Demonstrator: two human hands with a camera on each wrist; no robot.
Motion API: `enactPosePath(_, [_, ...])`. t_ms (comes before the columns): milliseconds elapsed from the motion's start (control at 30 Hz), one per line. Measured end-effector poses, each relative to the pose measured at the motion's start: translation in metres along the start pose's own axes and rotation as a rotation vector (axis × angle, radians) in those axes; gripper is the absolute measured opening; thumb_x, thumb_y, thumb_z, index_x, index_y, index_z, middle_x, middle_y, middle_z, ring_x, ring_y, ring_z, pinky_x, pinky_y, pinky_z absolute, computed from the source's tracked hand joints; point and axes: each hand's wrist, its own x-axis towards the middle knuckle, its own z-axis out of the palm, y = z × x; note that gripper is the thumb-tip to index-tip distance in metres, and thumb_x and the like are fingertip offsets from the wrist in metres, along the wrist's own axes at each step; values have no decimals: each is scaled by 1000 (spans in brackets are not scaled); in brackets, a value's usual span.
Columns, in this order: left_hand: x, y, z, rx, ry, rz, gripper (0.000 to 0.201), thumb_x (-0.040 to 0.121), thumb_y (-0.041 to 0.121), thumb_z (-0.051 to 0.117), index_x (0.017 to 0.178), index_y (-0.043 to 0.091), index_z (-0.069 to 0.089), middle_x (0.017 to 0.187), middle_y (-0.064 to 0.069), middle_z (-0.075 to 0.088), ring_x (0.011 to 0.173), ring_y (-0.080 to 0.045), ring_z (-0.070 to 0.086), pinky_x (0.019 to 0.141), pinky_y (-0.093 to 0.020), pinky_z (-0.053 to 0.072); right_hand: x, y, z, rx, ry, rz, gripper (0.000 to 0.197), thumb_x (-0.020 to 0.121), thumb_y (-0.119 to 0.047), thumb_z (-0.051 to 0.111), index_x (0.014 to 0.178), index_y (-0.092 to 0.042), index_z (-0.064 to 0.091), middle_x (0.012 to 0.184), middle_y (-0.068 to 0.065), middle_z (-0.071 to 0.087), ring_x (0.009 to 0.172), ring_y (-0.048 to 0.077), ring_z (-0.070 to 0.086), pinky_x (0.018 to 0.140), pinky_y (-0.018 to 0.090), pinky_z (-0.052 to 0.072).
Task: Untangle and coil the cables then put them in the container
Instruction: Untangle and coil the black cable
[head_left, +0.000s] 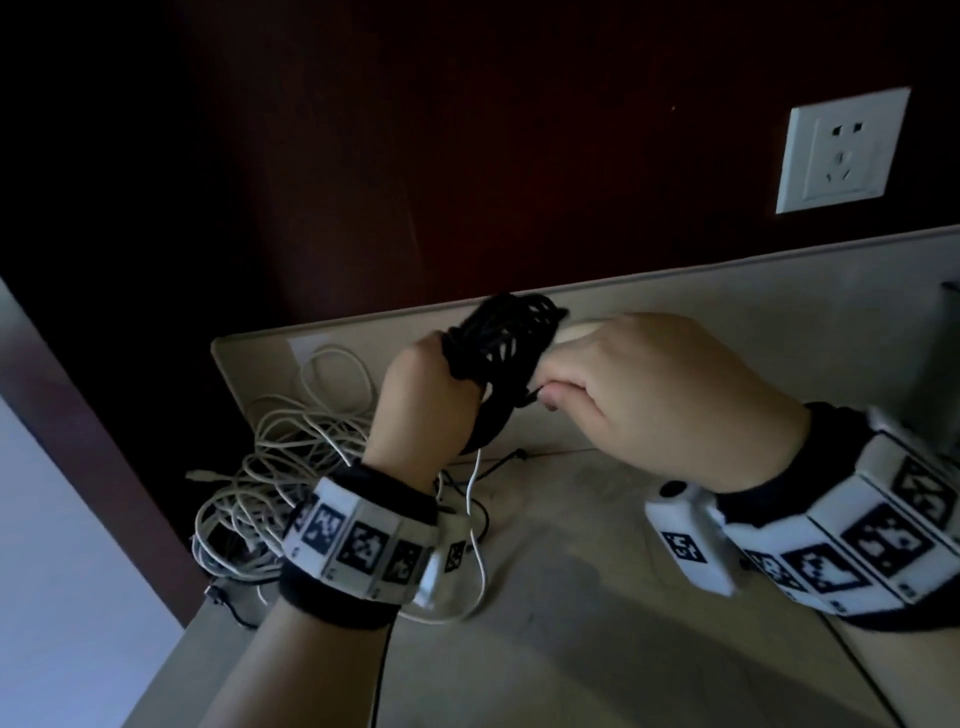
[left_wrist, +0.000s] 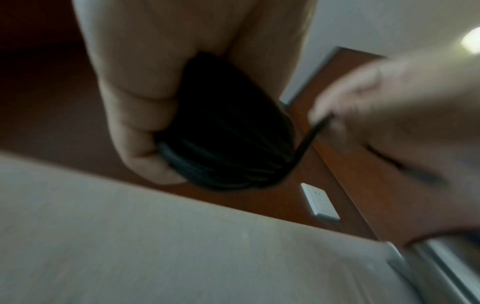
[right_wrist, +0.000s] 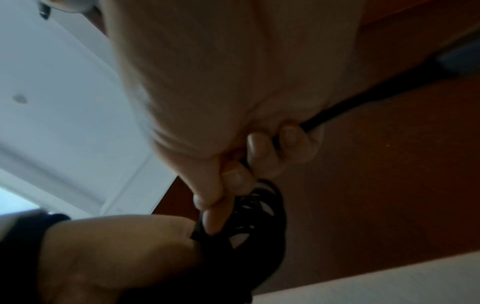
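Black cable coil (head_left: 498, 353) hides our left hand (head_left: 423, 410) fingers gripping it; right hand (head_left: 665, 400) pinches its blurred end at mid-frame.

Black wristbands (head_left: 337, 597) with black-and-white marker tiles (head_left: 363, 545)

The head view looked down over both wrists at the table (head_left: 649, 597) and wall socket (head_left: 844, 150). Each wrist view sat close under its own hand, facing up along the fingers. All three shared the black coil (head_left: 498, 353).
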Motion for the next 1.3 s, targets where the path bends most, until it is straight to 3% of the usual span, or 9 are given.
enactPosePath(167, [-3, 2, 7, 387, -155, 239, 9, 84, 19, 57, 83, 15, 50, 74, 0, 51, 73, -31, 60, 58, -29, 32, 0, 6, -4, 37, 130, -70, 35, 90, -42, 43, 74, -28, 71, 70, -14, 57, 65, 11, 56, 54, 28, 42])
enactPosePath(267, [-13, 9, 13, 425, -345, 402, 37, 80, 43, 38, 83, 12, 59, 76, -10, 59, 76, -39, 61, 60, -33, 36, 1, 7, -2, 91, 60, -48, 20, 85, -46, 63, 73, -32, 71, 68, -15, 53, 66, 6, 53, 56, 28, 41])
enactPosePath(400, [-19, 30, 10, 442, -381, 419, 11, 91, 13, 54, 98, 9, 61, 99, -14, 65, 91, -35, 61, 68, -34, 42, 3, 16, 1, 355, 24, 100, 16, 73, -44, 79, 71, -31, 70, 66, -14, 60, 66, 4, 57, 60, 21, 42])
enactPosePath(500, [-17, 33, 0, 451, -403, 406, 8, 91, 8, 53, 92, 16, 54, 91, -5, 58, 90, -29, 59, 67, -29, 38, 2, 18, 2, 566, 46, 136, 12, 77, -34, 81, 75, -31, 70, 69, -15, 65, 70, 0, 62, 61, 13, 45])
enactPosePath(767, [-17, 26, -5, 142, -404, 424, 19, 86, 5, 67, 80, 19, 56, 69, 7, 58, 63, -8, 56, 56, -19, 40, 0, 28, -3, 803, -3, 149, 6, 88, -17, 71, 86, -23, 70, 84, -9, 72, 79, 4, 68, 75, 17, 52])
enactPosePath(1000, [-18, 23, -3, -498, -510, 374, 65, 82, -6, 73, 128, 25, 38, 80, -5, 69, 64, -14, 65, 60, -24, 51, -4, 42, -10, 936, -11, 309, 9, 83, -27, 71, 90, -22, 73, 82, 7, 76, 79, 28, 73, 75, 45, 57])
enactPosePath(1067, [-19, 23, 2, -694, -463, 331, 57, 83, 0, 73, 128, 23, 45, 89, 0, 72, 79, -12, 69, 69, -24, 54, -4, 43, -11, 921, 0, 324, 3, 86, -22, 73, 84, -24, 74, 76, 8, 74, 70, 37, 69, 66, 53, 53])
enactPosePath(1167, [-18, 25, 0, -1006, -291, 67, 30, 78, 5, 70, 107, 9, 59, 81, -2, 73, 67, -16, 70, 56, -26, 54, -5, 43, -12, 696, 11, 302, 12, 91, -23, 66, 82, -30, 69, 67, -5, 71, 52, 13, 63, 54, 37, 49])
enactPosePath(1300, [-18, 27, -1, -1028, -257, -48, 16, 90, -1, 55, 106, -1, 59, 72, -7, 72, 52, -15, 65, 47, -23, 48, -5, 32, -10, 600, 111, 260, 6, 88, -21, 70, 83, -21, 72, 70, -10, 71, 56, 2, 67, 63, 24, 56])
